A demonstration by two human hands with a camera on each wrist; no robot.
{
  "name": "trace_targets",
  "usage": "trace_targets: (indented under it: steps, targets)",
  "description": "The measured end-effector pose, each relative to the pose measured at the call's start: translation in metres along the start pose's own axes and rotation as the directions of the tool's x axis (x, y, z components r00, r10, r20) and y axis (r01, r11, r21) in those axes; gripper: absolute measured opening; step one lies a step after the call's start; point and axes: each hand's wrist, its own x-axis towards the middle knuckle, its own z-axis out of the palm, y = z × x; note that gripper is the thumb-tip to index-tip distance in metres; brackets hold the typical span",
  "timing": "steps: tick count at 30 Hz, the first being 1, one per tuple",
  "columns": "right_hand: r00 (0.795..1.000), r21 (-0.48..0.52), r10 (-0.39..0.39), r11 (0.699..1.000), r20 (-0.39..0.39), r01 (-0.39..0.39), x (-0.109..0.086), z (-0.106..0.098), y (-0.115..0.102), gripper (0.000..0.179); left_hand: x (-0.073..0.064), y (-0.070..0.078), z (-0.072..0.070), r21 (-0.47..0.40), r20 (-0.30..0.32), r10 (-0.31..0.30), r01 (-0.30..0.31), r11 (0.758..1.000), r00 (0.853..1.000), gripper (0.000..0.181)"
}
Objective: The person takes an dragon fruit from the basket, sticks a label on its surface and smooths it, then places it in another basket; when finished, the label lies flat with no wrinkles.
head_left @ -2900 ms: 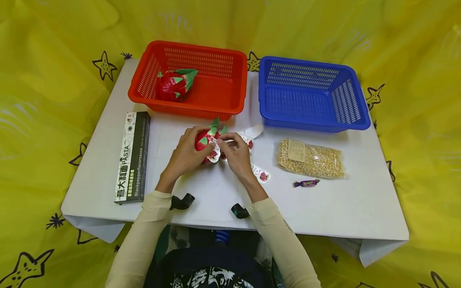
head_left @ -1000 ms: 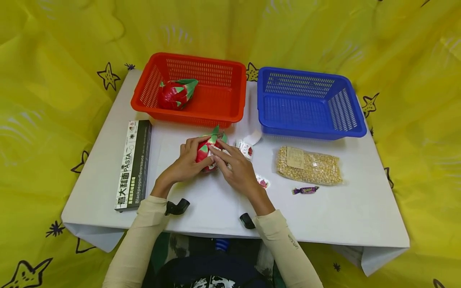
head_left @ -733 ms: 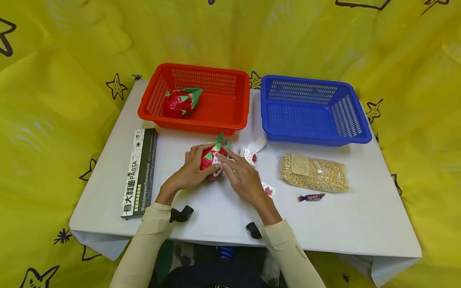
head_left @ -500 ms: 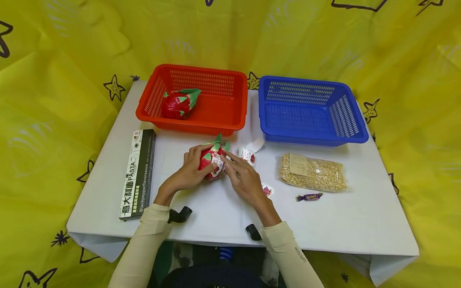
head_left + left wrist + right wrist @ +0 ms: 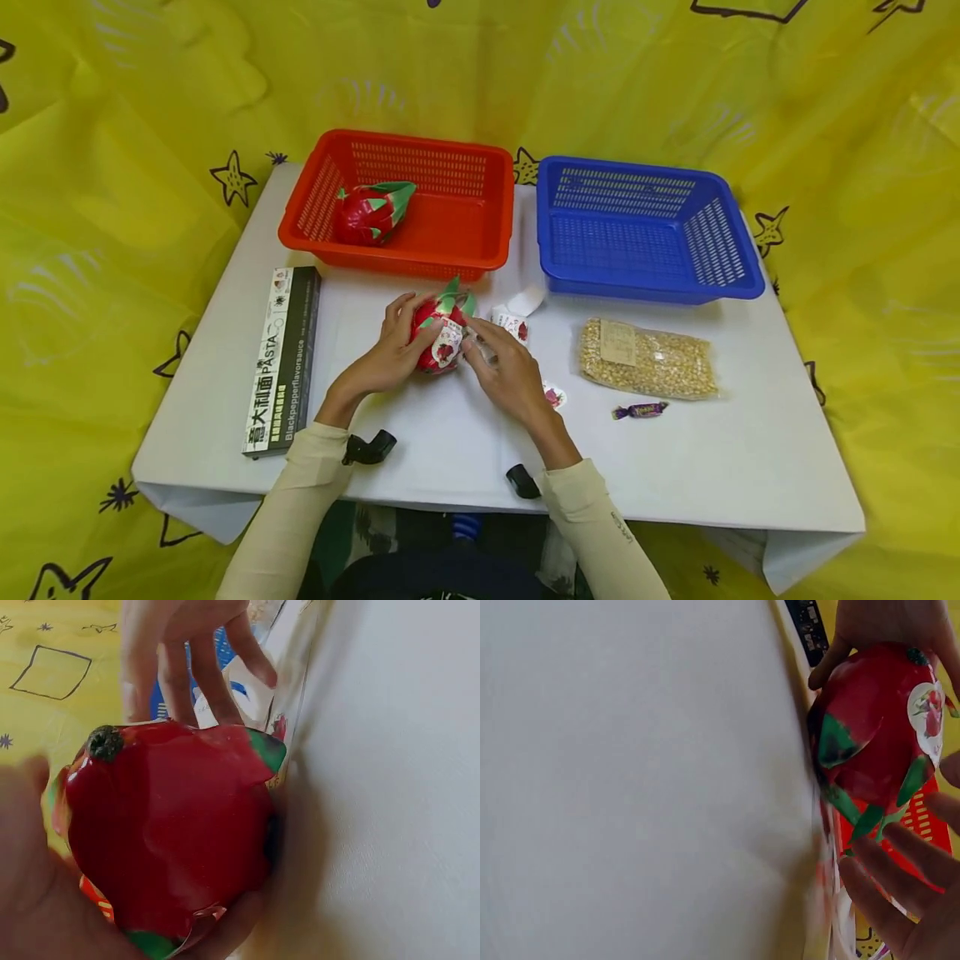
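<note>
A red dragon fruit (image 5: 426,363) with green leaf tips stands on the table, in front of the red basket. My left hand (image 5: 387,358) grips it from the left, thumb by the edge of a white label (image 5: 447,340). That label lies against the fruit's skin, as the right wrist view also shows. My right hand (image 5: 512,377) is at the fruit's right side with loosely straight fingers and nothing held; whether a fingertip touches the fruit I cannot tell. Beside it sits a strip of labels (image 5: 512,324), and one more label (image 5: 555,395) lies partly behind the right hand.
The red basket (image 5: 480,260) holds another dragon fruit (image 5: 367,215). To its right stands a blue basket (image 5: 622,286). A pasta box (image 5: 282,362) lies at left; a bag of corn kernels (image 5: 652,360) and a purple wrapped candy (image 5: 641,411) lie at right.
Earlier the right fingers pinched at a label by the fruit, then pressed it there. Now they have drawn back to the right, and the label shows more fully. The head view has shifted.
</note>
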Motion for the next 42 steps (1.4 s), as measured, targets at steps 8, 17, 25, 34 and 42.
trace_targets:
  steps: [8,17,25,34,42]
  targets:
    - [0.987,0.194,0.136,0.969,0.087,-0.151,0.005,0.007,-0.014,0.063,0.01,0.0,-0.009,-0.141,-0.034,-0.168,0.162,0.977,0.985,0.068]
    - [0.975,0.161,0.181,0.966,0.126,-0.2,0.0,0.021,-0.023,0.094,0.009,0.008,-0.005,-0.155,-0.048,-0.164,0.155,0.976,0.985,0.055]
    - [0.99,0.229,0.129,0.963,0.064,-0.14,-0.001,0.015,-0.03,0.094,0.0,0.019,-0.002,-0.18,-0.057,-0.082,0.071,0.981,0.995,0.05]
    - [0.988,0.312,0.148,0.938,0.042,-0.153,-0.003,0.0,-0.034,0.094,-0.007,0.027,0.009,-0.301,-0.014,-0.049,0.042,0.953,0.999,0.05]
    - [0.981,0.251,0.188,0.948,0.054,-0.195,-0.01,-0.044,-0.028,0.089,0.015,0.019,0.019,-0.303,-0.066,-0.043,0.021,0.953,0.997,0.05]
